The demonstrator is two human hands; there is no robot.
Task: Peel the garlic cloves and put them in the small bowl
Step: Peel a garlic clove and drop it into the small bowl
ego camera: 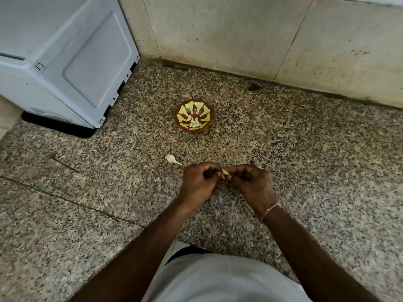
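My left hand (199,184) and right hand (250,182) both pinching pale garlic clove (225,171); few peeled ones in small brown-and-green patterned bowl (182,125).

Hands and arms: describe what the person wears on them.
Both forearms are bare, with no sleeves in view. The right wrist carries a thin, pale orange-pink thread band. The left hand and right hand show no gloves, rings or watch. A light grey-white shirt covers the torso below.

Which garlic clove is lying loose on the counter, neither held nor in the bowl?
The clove left of the hands, alone on the counter. Another is pinched between both hands; the rest are in the bowl.
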